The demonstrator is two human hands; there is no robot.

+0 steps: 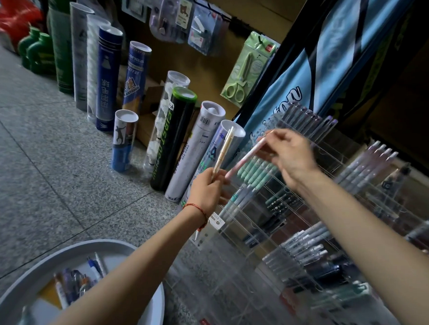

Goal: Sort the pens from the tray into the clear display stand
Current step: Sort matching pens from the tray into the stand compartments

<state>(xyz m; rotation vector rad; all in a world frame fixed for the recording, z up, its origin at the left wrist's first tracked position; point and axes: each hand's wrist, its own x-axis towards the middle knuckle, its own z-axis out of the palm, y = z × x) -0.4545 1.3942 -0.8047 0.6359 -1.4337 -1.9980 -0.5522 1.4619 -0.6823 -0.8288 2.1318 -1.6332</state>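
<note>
My left hand [206,191] grips a cream-gold pen [223,151] by its lower end, and the pen points up and right. My right hand [290,156] pinches a pale pink pen [247,156] near its upper end, holding it slanted just above the clear display stand [238,284]. The two pens sit close together over the stand's upper left slots. Several rows of the stand hold mint, grey, dark and lilac pens. The round grey tray [151,305] lies at the bottom left with several pens in it, partly hidden by my left forearm.
Several shuttlecock tubes [173,137] stand on the stone floor just left of the stand. Packaged green scissors [247,70] and other goods hang on the shelving behind. A blue racket bag [327,66] leans behind the stand.
</note>
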